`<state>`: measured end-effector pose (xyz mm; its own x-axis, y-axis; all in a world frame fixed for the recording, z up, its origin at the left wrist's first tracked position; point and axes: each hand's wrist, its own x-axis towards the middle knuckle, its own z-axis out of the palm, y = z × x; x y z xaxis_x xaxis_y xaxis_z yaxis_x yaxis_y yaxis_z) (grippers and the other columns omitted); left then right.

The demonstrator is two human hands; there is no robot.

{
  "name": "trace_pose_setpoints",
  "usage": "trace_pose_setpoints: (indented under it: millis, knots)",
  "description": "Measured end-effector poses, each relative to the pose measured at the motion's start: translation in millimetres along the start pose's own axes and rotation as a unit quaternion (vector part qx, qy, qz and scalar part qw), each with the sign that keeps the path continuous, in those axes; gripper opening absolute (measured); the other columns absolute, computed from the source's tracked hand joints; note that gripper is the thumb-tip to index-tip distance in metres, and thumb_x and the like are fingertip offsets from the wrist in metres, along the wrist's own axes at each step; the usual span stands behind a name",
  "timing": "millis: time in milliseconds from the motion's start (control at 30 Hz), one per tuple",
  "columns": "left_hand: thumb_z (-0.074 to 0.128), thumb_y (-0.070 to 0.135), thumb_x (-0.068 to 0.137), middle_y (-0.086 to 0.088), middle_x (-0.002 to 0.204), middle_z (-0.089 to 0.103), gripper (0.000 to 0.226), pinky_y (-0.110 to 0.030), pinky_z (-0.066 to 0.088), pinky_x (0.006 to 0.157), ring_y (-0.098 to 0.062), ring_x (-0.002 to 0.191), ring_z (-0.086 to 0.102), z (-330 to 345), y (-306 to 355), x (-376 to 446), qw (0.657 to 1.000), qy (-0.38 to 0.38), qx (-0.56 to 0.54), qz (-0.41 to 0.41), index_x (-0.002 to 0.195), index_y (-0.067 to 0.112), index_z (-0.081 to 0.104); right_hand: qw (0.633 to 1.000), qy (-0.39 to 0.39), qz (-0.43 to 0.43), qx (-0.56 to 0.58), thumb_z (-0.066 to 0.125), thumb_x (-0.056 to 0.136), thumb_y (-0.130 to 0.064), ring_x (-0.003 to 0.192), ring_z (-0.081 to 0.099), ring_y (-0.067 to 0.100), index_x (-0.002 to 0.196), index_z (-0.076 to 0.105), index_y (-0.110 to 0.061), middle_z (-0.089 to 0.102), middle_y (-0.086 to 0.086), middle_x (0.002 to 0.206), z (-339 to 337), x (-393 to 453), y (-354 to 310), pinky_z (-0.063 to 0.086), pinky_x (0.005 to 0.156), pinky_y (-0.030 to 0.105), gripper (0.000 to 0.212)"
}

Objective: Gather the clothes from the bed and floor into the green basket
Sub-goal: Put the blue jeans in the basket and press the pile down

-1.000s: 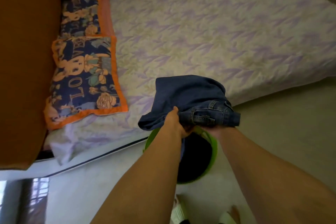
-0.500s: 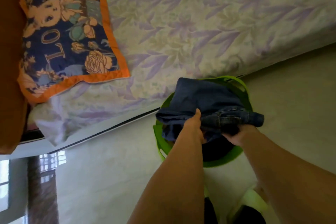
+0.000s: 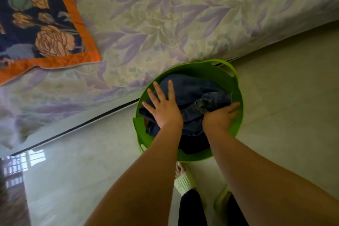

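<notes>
Nearest us, below our wrists, we saw a pale ribbed slipper on one foot and a greener one half hidden behind our right forearm, both on glossy pale floor tiles that mirrored a barred window. Our left hand lay flat with fingers spread wide and straight, pressing on the folded blue jeans; a thin ring showed on one finger. Our right hand sat just to the right of the left one, at the seamed denim waistband, its fingers reaching toward the basket's right wall; we could not tell whether they curled round the cloth or merely pushed it, as the fingertips sank into the folds. The jeans, thick and creased, lay under both hands inside the round green plastic basket, which had smooth walls and slotted handles at the rim. Something darker lay beneath the denim, too shadowed to identify. Beyond our fingers, the basket's far rim stood close against the bed, covered in a soft sheet printed with lilac leaves. Farther left lay a quilted navy floral pillow with an orange border, cut off by the frame.
</notes>
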<state>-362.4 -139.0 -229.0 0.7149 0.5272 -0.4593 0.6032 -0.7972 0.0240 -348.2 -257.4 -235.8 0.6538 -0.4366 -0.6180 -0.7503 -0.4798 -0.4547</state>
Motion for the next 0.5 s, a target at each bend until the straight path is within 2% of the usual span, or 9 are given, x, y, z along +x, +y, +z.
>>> trace_pose_setpoints:
  millis: [67, 133, 200, 267, 400, 500]
  knots:
    - [0.049, 0.015, 0.098, -0.008, 0.16, -0.022, 0.091, -0.07, -0.002, 0.112, -0.042, 0.146, -0.016, 9, 1, 9, 0.985, -0.107, 0.07, 0.112, 0.148, 0.043, -0.022, 0.989, -0.004, -0.07, -0.126, 0.053, 0.094, -0.011, 0.136, 0.035, 0.042, 0.154, -0.007, -0.025, -0.011, 0.015, 0.16, 1, 1, -3, 0.043, 0.097, 0.047, 0.087]
    - [0.056, 0.024, 0.096, -0.008, 0.159, -0.027, 0.092, -0.073, 0.001, 0.109, -0.045, 0.145, -0.015, 19, 1, 16, 0.969, -0.193, 0.083, 0.128, 0.148, 0.047, -0.018, 0.967, -0.04, -0.12, -0.221, 0.058, 0.093, -0.014, 0.133, 0.04, 0.039, 0.153, 0.002, -0.033, -0.014, 0.011, 0.16, 4, 10, -4, 0.048, 0.084, 0.042, 0.084]
    - [0.061, 0.024, 0.093, -0.007, 0.155, -0.036, 0.093, -0.074, 0.009, 0.108, -0.045, 0.145, -0.017, 35, 3, 18, 0.959, -0.248, 0.086, 0.108, 0.149, 0.048, -0.009, 0.943, -0.099, -0.136, -0.286, 0.058, 0.094, -0.017, 0.139, 0.031, 0.039, 0.152, 0.007, -0.037, -0.019, 0.012, 0.16, 11, 22, 1, 0.048, 0.09, 0.044, 0.081]
    - [0.061, 0.02, 0.093, -0.005, 0.15, -0.044, 0.09, -0.074, 0.015, 0.106, -0.044, 0.144, -0.022, 52, -1, 18, 0.953, -0.282, 0.089, 0.072, 0.149, 0.048, -0.003, 0.919, -0.142, -0.131, -0.345, 0.058, 0.094, -0.022, 0.145, 0.016, 0.042, 0.152, 0.002, -0.04, -0.027, 0.014, 0.157, 19, 28, 4, 0.045, 0.098, 0.047, 0.083]
    - [0.055, 0.016, 0.097, -0.005, 0.142, -0.054, 0.086, -0.072, 0.02, 0.106, -0.046, 0.139, -0.031, 95, -2, 31, 0.952, -0.276, 0.119, 0.053, 0.149, 0.05, -0.004, 0.883, -0.205, -0.104, -0.409, 0.063, 0.091, -0.031, 0.143, -0.004, 0.051, 0.15, -0.007, -0.045, -0.044, 0.017, 0.147, 50, 51, 20, 0.023, 0.112, 0.062, 0.092]
    - [0.061, 0.012, 0.094, -0.008, 0.139, -0.057, 0.097, -0.074, 0.02, 0.105, -0.049, 0.136, -0.035, 122, -1, 48, 0.954, -0.265, 0.127, 0.057, 0.147, 0.051, -0.01, 0.868, -0.221, -0.098, -0.435, 0.068, 0.087, -0.035, 0.142, -0.006, 0.053, 0.148, -0.012, -0.046, -0.049, 0.019, 0.142, 66, 76, 37, 0.018, 0.113, 0.065, 0.102]
